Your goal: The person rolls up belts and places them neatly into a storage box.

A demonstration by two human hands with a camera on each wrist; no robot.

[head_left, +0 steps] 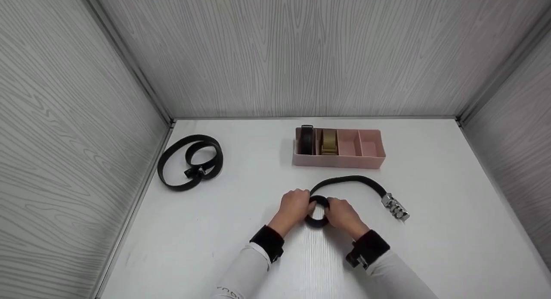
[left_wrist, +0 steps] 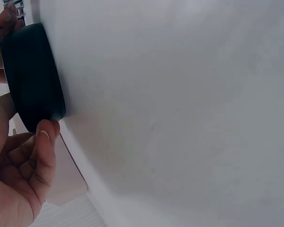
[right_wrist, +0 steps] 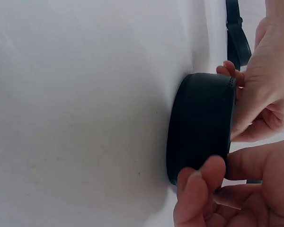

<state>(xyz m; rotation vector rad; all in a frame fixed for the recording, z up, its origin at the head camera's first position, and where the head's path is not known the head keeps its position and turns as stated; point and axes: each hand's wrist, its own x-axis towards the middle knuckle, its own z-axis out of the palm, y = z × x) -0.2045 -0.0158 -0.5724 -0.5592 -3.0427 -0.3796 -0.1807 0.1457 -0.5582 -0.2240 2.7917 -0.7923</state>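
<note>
A black belt stands on edge on the white table, its near part coiled into a ring and its free length curving right to a silver buckle. My left hand pinches the ring's left side, and my right hand pinches its right side. In the left wrist view the coil sits between the fingers of both hands. The right wrist view shows the coil's outer face, with a thumb and fingertips gripping its lower end.
Behind the hands stands a pink divided box, with a rolled black belt and a rolled olive belt in its left compartments. Another black belt lies loosely looped at the left. Grey wood-grain panels enclose the table.
</note>
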